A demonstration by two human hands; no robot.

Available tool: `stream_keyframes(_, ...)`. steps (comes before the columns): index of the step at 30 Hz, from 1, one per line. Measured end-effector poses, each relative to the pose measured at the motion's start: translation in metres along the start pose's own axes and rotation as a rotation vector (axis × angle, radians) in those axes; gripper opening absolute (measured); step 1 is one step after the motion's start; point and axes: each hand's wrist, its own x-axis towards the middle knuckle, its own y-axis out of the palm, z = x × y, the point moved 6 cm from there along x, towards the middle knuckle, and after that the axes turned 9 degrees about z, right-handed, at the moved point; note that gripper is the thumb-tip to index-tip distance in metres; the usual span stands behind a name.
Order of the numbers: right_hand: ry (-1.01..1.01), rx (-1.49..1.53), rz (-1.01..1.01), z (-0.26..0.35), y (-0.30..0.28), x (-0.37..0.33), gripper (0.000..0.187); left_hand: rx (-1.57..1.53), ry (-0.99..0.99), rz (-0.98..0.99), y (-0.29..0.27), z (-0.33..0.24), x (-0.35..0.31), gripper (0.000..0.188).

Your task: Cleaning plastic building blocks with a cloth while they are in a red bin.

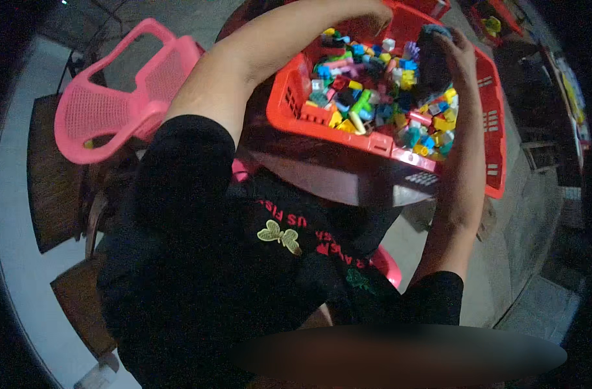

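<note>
A red plastic basket sits in front of me, filled with toy building blocks in many colours. My left hand reaches over its far side. Those fingers are bent and partly cut off by the picture's top edge, so their hold is unclear. At the basket's right side, my right hand has its fingers curled over a dark thing with a bluish-grey top. This dark thing stands among the blocks and hides some of them; its kind is too dim to make out.
The basket rests on a dark surface with a shiny front edge. To the left stands a pink plastic chair with a woven-pattern seat. Another red container shows behind the basket. Colourful things line the far right wall.
</note>
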Motion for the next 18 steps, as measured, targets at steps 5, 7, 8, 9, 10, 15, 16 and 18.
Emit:
stream_keyframes(5,0.006,-0.107,0.054,-0.008,-0.019,0.002,0.031,0.098,-0.04,0.31,0.083,-0.022,0.028,0.028)
stream_keyframes(7,0.007,-0.276,0.031,-0.006,-0.015,0.001,0.035,0.16,-0.072,0.454,0.106,-0.029,0.018,0.035)
stream_keyframes(8,-0.016,-0.323,-0.03,-0.007,-0.017,-0.003,0.038,0.162,-0.068,0.458,0.113,-0.039,0.011,0.035)
stream_keyframes(9,-0.007,-0.325,-0.036,-0.008,-0.02,-0.008,0.038,0.208,-0.04,0.265,0.109,-0.053,0.005,0.036)
stream_keyframes(10,0.01,-0.318,-0.024,-0.011,-0.023,-0.012,0.039,0.252,-0.009,0.07,0.101,-0.067,0.002,0.037)
stream_keyframes(15,0.068,-0.348,-0.009,-0.007,-0.013,-0.002,0.041,0.566,-0.012,0.402,0.11,-0.057,-0.002,0.037)
stream_keyframes(16,0.039,-0.287,-0.013,-0.007,-0.012,-0.003,0.041,0.338,0.044,0.326,0.102,-0.058,0.001,0.033)
stream_keyframes(18,0.041,-0.223,-0.027,-0.01,-0.014,-0.006,0.04,-0.194,0.169,0.117,0.078,-0.062,0.005,0.022)
